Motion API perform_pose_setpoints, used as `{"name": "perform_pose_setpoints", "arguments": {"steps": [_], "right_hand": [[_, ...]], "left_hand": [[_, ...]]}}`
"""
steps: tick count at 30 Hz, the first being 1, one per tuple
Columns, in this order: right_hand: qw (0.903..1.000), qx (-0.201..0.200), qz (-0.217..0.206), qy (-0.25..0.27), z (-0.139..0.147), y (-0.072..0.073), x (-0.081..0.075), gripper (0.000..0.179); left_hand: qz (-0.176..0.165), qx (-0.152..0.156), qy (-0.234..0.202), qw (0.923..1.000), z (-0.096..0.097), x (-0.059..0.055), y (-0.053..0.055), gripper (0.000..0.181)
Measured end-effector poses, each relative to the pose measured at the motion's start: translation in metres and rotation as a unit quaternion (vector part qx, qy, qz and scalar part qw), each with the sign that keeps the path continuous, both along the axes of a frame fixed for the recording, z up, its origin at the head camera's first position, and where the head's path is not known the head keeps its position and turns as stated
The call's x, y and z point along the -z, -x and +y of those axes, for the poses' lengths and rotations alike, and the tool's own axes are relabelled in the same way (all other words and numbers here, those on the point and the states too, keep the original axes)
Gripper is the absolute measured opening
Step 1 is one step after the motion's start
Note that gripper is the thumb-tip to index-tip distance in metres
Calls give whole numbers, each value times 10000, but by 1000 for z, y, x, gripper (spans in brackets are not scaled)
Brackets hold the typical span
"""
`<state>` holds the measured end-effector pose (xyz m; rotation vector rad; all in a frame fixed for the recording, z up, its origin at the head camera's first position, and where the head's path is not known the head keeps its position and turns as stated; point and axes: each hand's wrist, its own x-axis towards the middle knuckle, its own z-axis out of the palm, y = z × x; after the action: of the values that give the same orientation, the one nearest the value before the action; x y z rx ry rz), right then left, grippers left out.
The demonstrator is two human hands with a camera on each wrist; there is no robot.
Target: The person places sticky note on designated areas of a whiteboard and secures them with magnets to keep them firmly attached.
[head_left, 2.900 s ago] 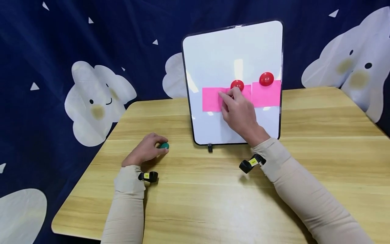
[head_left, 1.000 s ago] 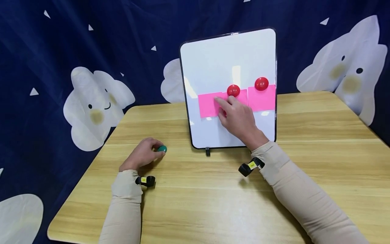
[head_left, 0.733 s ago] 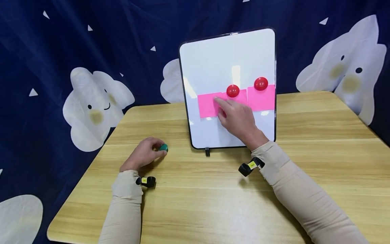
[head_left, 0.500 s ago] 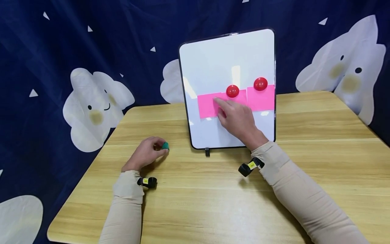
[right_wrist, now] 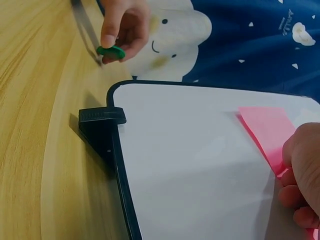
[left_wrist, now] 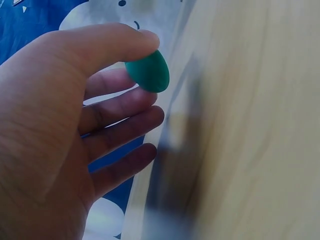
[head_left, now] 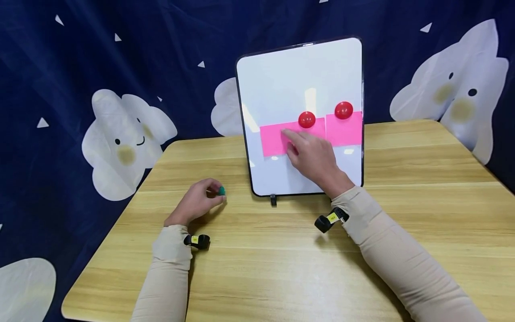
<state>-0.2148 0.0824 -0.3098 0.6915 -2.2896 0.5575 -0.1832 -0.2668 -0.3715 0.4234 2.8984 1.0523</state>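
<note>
In the head view my left hand (head_left: 196, 201) pinches a round green magnet (left_wrist: 151, 72) between thumb and fingers, over the table to the left of the whiteboard (head_left: 297, 80). The left wrist view shows the thumb on the magnet's near face and the lower fingers loosely spread. With an extended index finger, my right hand (head_left: 314, 156) presses the left pink sticky note (head_left: 271, 139) against the board. Its other fingers are bent, and the hand partly covers the middle note. A red magnet (head_left: 307, 120) sits at the middle note's top edge, another red magnet (head_left: 344, 110) at the right pink note (head_left: 344, 130).
The whiteboard stands upright on small black feet (head_left: 273, 200) on a wooden table (head_left: 257, 268). Behind it hangs a dark blue curtain (head_left: 181, 44) with white cloud faces. A wrist camera (head_left: 327, 221) is strapped to each sleeve.
My left hand has turned the green magnet up onto its edge and shifted slightly right with it. My right hand has come down from the middle red magnet, its index finger staying on the left note.
</note>
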Motion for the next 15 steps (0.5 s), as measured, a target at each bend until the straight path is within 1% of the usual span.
{"name": "perform_pose_setpoints", "arguments": {"steps": [7,15], "right_hand": [[10000,-11,-55,0,0,0,1,48],[10000,-39,-30,11,0,0,-1,48]], "left_hand": [[56,44,-135,9999,5,1,-1,23],[201,59,-164,9996,10,-3,-3,30]]}}
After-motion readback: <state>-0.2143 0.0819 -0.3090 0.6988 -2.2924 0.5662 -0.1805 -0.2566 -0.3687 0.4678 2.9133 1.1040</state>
